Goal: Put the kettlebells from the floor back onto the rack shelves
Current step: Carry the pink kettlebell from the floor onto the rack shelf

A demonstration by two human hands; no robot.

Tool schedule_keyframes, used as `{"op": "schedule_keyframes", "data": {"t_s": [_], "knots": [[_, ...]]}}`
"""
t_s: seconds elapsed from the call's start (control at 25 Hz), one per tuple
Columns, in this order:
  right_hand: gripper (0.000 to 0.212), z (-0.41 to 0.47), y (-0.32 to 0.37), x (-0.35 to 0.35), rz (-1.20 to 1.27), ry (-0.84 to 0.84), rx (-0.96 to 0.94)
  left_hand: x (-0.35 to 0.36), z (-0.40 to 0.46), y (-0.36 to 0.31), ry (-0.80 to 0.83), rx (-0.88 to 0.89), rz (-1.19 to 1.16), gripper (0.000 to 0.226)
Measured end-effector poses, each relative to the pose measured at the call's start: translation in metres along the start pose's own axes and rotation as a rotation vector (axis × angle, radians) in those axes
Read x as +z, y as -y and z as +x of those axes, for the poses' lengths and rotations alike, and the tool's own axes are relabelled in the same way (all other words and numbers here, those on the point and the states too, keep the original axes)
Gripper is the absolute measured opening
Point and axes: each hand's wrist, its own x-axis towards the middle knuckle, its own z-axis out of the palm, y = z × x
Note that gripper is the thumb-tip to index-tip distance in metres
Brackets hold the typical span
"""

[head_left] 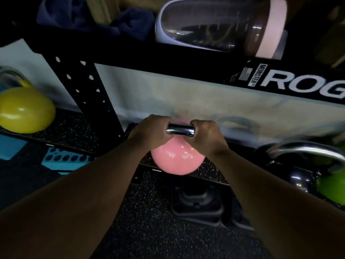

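A pink kettlebell [175, 159] with a shiny steel handle sits at the front edge of the low speckled rack shelf [211, 171], in the middle of the view. My left hand [149, 133] grips the left end of its handle and my right hand [207, 135] grips the right end. Only the short middle of the handle shows between my fists. Whether the bell's base rests on the shelf or hangs just above it is unclear. A yellow kettlebell [26, 109] stands on the shelf section at the far left. A green kettlebell [332, 184] with a steel handle is at the right edge.
A black perforated rack upright [84, 90] rises between the yellow and pink bells. The upper black beam [205, 68] overhangs the shelf and carries a clear bottle [220, 25] and dark cloth. A dark kettlebell [298, 180] sits beside the green one. A black rack foot [197, 204] lies on the speckled floor.
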Motion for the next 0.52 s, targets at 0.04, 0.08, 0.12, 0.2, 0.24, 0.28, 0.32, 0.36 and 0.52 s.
{"op": "schedule_keyframes", "data": {"t_s": [0.04, 0.08, 0.12, 0.2, 0.24, 0.28, 0.32, 0.36, 0.52], "knots": [[0.018, 0.007, -0.004, 0.000, 0.015, 0.014, 0.029, 0.002, 0.009, 0.002, -0.009, -0.003, -0.011, 0.023], [0.018, 0.015, -0.008, 0.001, 0.033, 0.010, 0.053, 0.004, 0.019, 0.003, -0.024, -0.009, -0.017, 0.023], [0.017, 0.021, -0.011, 0.002, 0.049, -0.002, 0.075, 0.007, 0.027, 0.004, -0.041, -0.015, -0.025, 0.021], [0.015, 0.032, -0.017, 0.003, 0.069, -0.020, 0.116, 0.014, 0.044, 0.005, -0.063, -0.043, -0.032, 0.023], [0.014, 0.038, -0.020, 0.002, 0.071, -0.020, 0.136, 0.016, 0.052, 0.004, -0.066, -0.055, -0.036, 0.023], [0.014, 0.044, -0.023, 0.002, 0.066, -0.011, 0.153, 0.017, 0.060, 0.004, -0.064, -0.064, -0.035, 0.022], [0.015, 0.048, -0.026, 0.002, 0.057, -0.001, 0.162, 0.017, 0.066, 0.003, -0.056, -0.068, -0.027, 0.020], [0.016, 0.052, -0.028, 0.002, 0.048, 0.007, 0.165, 0.017, 0.071, 0.004, -0.049, -0.066, -0.021, 0.020], [0.020, 0.055, -0.030, 0.004, 0.030, 0.023, 0.169, 0.018, 0.077, 0.008, -0.049, -0.040, -0.024, 0.013]]}}
